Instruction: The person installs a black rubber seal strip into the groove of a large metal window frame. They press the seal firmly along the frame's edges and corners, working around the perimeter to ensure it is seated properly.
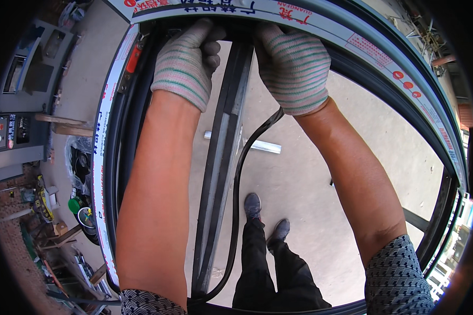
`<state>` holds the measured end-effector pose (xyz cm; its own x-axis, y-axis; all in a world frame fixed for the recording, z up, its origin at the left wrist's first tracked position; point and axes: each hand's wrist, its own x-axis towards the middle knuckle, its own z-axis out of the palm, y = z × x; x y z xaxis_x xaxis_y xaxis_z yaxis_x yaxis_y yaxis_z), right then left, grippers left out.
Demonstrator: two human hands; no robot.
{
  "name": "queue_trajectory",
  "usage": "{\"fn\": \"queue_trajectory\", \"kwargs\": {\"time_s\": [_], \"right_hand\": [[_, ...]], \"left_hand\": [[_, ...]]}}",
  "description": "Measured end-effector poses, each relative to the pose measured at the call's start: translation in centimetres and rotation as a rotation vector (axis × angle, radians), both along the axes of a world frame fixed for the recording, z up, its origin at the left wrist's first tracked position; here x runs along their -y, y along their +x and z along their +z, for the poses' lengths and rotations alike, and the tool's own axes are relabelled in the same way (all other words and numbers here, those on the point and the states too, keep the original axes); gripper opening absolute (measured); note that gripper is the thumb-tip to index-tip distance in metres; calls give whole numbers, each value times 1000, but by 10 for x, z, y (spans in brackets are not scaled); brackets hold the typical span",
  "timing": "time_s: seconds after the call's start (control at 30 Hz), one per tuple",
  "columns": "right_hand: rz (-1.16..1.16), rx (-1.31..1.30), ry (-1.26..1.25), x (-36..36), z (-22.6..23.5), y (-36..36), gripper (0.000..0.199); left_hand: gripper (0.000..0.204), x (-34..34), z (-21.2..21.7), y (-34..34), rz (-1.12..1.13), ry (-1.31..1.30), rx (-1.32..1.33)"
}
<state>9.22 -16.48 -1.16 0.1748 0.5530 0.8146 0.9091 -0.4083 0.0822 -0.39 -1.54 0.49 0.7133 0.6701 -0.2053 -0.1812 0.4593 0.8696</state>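
Both hands wear knitted gloves with green and pink stripes. At the far rail of a metal frame [328, 27] covered in printed protective film, my left hand [183, 65] is closed, its thumb against the dark inner edge. What its curled fingers hold, if anything, is hidden. Just to its right, my right hand [295, 71] is closed round a long black rubber strip [237, 184], with fingertips hidden at the same dark edge. From under that hand the strip hangs in a loose curve toward the near side of the frame.
A dark bar [220, 157] crosses the frame lengthwise between my forearms. A short silvery profile piece [263, 146] lies on the floor below, beyond my shoes. To the left stand a grey machine with a control panel [8, 131], a green-lidded container [75, 205] and scattered tools.
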Motion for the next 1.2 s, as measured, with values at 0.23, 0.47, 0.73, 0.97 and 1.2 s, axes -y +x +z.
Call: {"fn": "queue_trajectory", "kwargs": {"time_s": [0.23,0.47,0.73,0.97,1.2], "right_hand": [[15,-112,-25,5,1,-2,23],[20,-126,-24,33,-5,-3,37],[-71,-123,-75,45,4,-8,34],[-113,-164,-231,36,13,-9,23],[-87,-141,-192,37,13,-5,24]], "left_hand": [[19,-2,-2,2,-21,-12,52],[18,-3,-5,1,-2,-33,54],[18,0,-6,0,26,19,39],[23,5,-3,-3,58,177,-57],[26,7,-8,-8,40,505,-94]]}}
